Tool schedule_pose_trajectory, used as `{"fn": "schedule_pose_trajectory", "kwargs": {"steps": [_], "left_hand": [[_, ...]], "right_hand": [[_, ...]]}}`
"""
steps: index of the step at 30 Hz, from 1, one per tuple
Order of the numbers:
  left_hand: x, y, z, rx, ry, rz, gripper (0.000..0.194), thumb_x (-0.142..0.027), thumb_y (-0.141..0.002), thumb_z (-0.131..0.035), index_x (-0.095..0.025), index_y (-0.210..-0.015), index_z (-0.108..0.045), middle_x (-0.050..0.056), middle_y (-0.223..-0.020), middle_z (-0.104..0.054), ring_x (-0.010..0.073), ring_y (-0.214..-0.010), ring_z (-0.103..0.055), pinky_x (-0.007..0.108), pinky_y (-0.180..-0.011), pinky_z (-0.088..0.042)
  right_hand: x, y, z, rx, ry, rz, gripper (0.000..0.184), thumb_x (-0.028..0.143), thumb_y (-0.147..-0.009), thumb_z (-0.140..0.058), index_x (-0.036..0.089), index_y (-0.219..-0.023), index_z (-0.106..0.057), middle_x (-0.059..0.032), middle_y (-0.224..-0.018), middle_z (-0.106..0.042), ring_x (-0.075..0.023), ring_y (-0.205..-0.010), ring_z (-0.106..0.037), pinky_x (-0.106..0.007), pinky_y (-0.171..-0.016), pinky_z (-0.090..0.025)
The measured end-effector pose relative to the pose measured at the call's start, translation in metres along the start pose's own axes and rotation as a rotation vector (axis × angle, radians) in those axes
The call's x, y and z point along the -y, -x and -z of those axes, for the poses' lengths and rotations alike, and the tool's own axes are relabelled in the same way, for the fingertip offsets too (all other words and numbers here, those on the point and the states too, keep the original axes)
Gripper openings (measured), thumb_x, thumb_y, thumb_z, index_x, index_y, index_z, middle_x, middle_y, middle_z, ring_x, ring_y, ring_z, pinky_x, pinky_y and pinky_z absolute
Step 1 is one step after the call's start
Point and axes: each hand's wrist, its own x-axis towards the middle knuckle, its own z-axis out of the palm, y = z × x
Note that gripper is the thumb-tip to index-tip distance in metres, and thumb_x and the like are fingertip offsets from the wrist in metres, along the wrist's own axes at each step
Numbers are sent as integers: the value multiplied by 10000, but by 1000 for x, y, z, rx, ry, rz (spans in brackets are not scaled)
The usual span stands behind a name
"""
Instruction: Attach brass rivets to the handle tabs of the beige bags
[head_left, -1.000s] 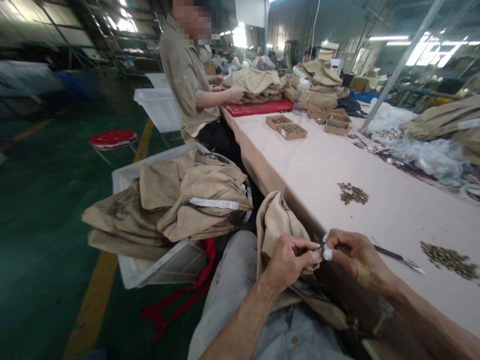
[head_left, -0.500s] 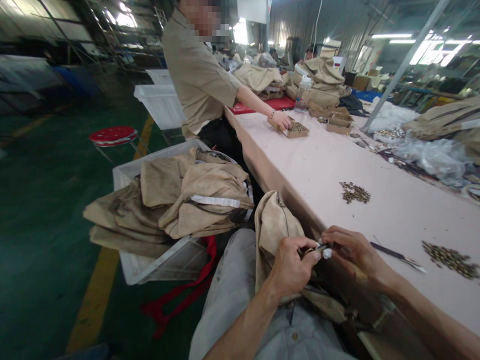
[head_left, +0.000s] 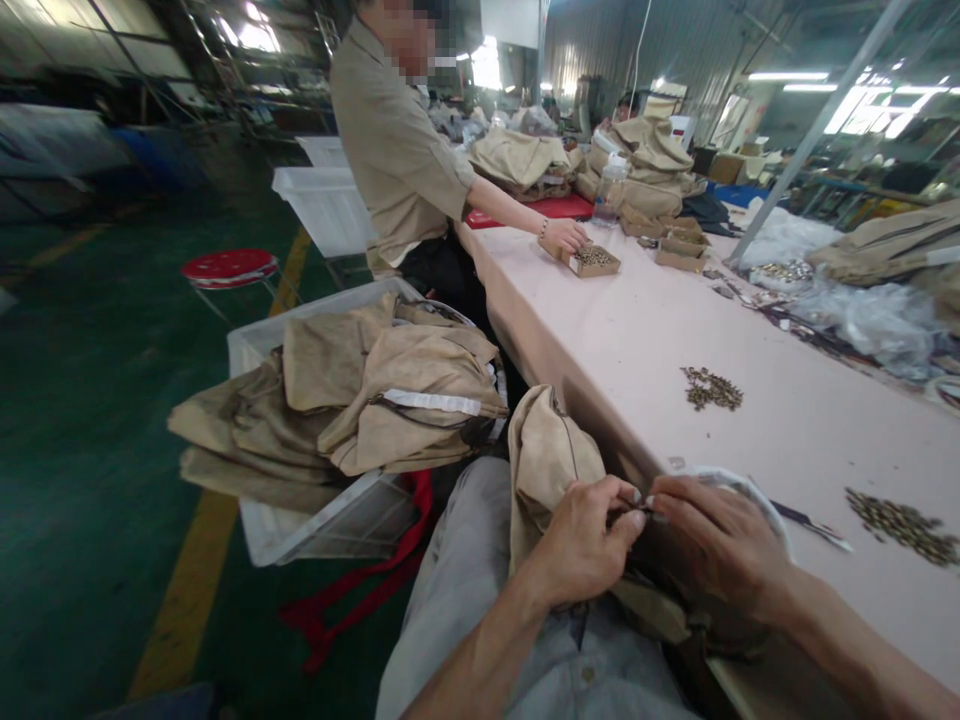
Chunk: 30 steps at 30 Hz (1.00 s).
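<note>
A khaki canvas bag with a dark zipper lies across my lap, against the table edge. My left hand is closed above it, thumb and forefinger pinching a small dark piece that seems to belong to the bag. Fingertip to fingertip with it, my right hand is closed in a pinch at the same spot; what it grips is too small to make out. Behind the right hand, a curved whitish band shows over the table edge. Partly covered by that band is a dark-handled pointed tool on the table.
Small brass-coloured pieces lie in two piles on the pink-covered table. A white crate of khaki bags stands left, near a red stool. Across the table corner, a co-worker's hand touches a small box.
My right hand has turned, its back now facing up, and stays at my left fingertips. The curved whitish band has appeared behind it. The white bit between my fingers is mostly hidden now.
</note>
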Motion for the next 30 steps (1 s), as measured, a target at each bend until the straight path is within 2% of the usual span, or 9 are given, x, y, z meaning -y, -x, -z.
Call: {"fn": "schedule_pose_trajectory", "kwargs": {"steps": [4, 8, 11, 15, 17, 22, 24, 27, 30], "left_hand": [[16, -12, 5, 196, 288, 67, 326, -391, -921, -628, -118, -980, -796, 111, -903, -801, 243, -845, -713, 323, -774, -528], [31, -19, -3, 137, 462, 152, 295, -345, -741, -788, -110, -918, -803, 80, -814, -769, 201, -753, -661, 294, -720, -503], [32, -18, -11, 46, 405, 166, 257, -254, -709, -792, -122, -929, -808, 56, -788, -752, 188, -721, -641, 287, -682, -482], [24, -13, -19, -204, 160, -32, 210, -142, -800, -695, -171, -964, -822, 79, -918, -765, 237, -905, -676, 355, -833, -515], [20, -11, -21, -332, 55, -198, 221, -91, -817, -668, -181, -950, -819, 93, -935, -758, 262, -993, -660, 409, -934, -501], [19, -13, -23, -369, 58, -474, 270, -96, -935, -569, -209, -983, -808, 108, -893, -769, 277, -1004, -643, 465, -946, -522], [20, -16, -22, -367, 93, -516, 282, -109, -961, -548, -216, -995, -807, 110, -912, -777, 273, -1004, -646, 466, -943, -537], [20, -17, -20, -379, 136, -545, 285, -116, -980, -539, -228, -1007, -799, 105, -996, -792, 261, -1054, -656, 459, -980, -539], [20, -9, -24, -619, 98, -399, 185, -176, -967, -620, -218, -1057, -775, 128, -1166, -759, 275, -1170, -642, 466, -1067, -498]], "right_hand": [[10, 1, 3, -88, 74, 94, 373, 2, -942, -554, 80, -1300, -624, -216, -1218, -714, -290, -1082, -710, -394, -857, -611], [18, -5, 9, -47, 75, 126, 308, 5, -946, -571, 62, -1240, -646, -235, -1230, -711, -282, -1025, -728, -369, -795, -610], [28, -11, 15, 27, 142, 45, 299, 53, -981, -512, 104, -1247, -638, -196, -1225, -725, -250, -917, -747, -336, -710, -605], [43, -20, 29, 139, 209, -192, 368, 155, -993, -466, 169, -1336, -598, -138, -1212, -744, -207, -653, -728, -320, -487, -554], [48, -22, 42, 158, 145, -264, 354, 228, -987, -484, 214, -1313, -619, -127, -1199, -759, -240, -681, -754, -346, -494, -578], [46, -20, 76, 132, 123, -479, 240, 385, -984, -548, 286, -1110, -727, -112, -951, -790, -282, -630, -735, -361, -478, -529], [47, -20, 80, 248, -35, -638, 278, 460, -994, -544, 262, -987, -738, -85, -780, -748, -247, -548, -669, -320, -429, -439], [57, -19, 71, 418, -558, -919, 414, 586, -985, -558, 213, -879, -701, -37, -677, -641, -178, -539, -557, -261, -443, -358], [68, -15, 51, 299, -850, -1137, 508, 695, -882, -672, 189, -859, -644, -8, -686, -589, -137, -556, -466, -237, -469, -323]]}}
